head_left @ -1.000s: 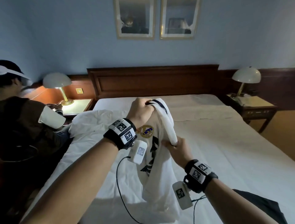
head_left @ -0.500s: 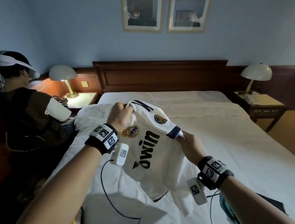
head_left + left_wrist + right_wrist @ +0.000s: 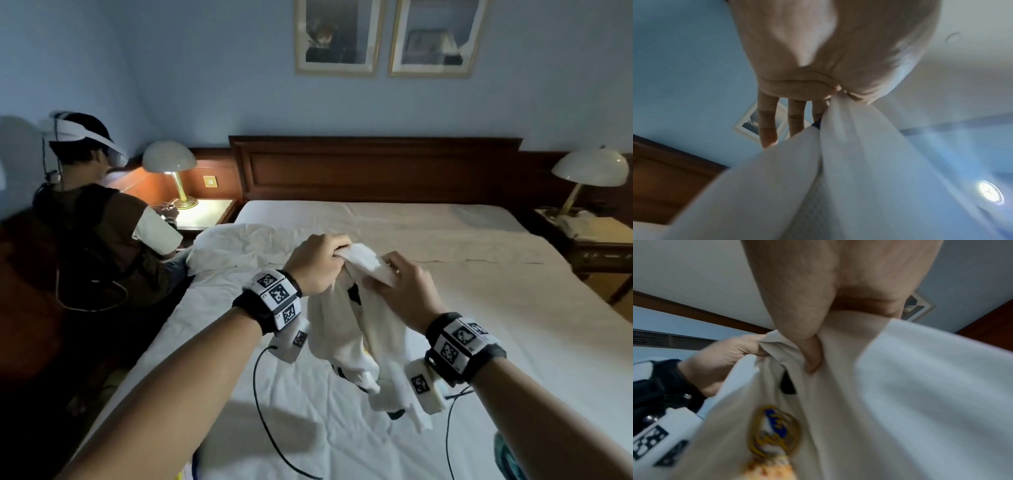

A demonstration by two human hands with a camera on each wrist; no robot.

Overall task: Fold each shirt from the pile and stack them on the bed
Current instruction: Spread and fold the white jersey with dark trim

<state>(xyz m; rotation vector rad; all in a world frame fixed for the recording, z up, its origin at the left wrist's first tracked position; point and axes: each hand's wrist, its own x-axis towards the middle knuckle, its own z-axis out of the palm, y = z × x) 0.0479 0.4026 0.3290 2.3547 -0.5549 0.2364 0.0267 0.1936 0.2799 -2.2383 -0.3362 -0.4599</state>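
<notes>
A white football shirt (image 3: 356, 329) with a round gold and blue crest (image 3: 774, 430) hangs bunched above the white bed (image 3: 513, 325). My left hand (image 3: 322, 262) grips its top edge. In the left wrist view the cloth (image 3: 859, 162) is pinched between thumb and forefinger while the other fingers (image 3: 766, 126) point out straight. My right hand (image 3: 400, 291) holds the same top edge just to the right, its thumb (image 3: 809, 353) pressed into the fabric. Both hands are close together. The shirt's lower part trails onto the sheet.
A crumpled white sheet or pillow (image 3: 246, 250) lies at the bed's left. Another person (image 3: 85, 219) wearing a headset sits beside the left nightstand with a lit lamp (image 3: 169, 164). A second lamp (image 3: 589, 171) stands on the right nightstand. A wooden headboard (image 3: 373, 171) is behind.
Half a second ago the shirt was spread wide between my hands with its front showing. My right hand has come in toward the left, and the shirt now hangs bunched.
</notes>
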